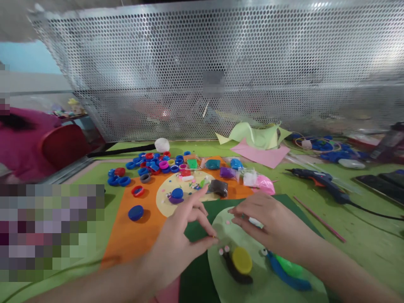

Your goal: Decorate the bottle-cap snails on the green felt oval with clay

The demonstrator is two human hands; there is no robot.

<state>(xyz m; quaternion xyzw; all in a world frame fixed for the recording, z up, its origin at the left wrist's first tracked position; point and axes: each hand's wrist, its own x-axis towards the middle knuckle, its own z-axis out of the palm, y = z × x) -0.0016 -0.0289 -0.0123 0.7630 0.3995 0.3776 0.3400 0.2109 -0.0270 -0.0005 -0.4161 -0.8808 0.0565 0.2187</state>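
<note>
One brown snail (234, 271), diagonal lengthwise, pointing up-left, left hand (179, 231) pinching a speck (213, 236), right hand (257, 212), grip unclear

Green table (372, 233) (orange sheet (124, 227) atop)

Both hands (184, 227) (263, 215) reach over pale green paper (259, 292) bearing two snails (242, 261) (285, 275).

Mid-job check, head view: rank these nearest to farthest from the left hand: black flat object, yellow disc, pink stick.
From the left hand:
1. Yellow disc, just to its right.
2. Pink stick, farther right.
3. Black flat object, at the view's right edge.
</note>
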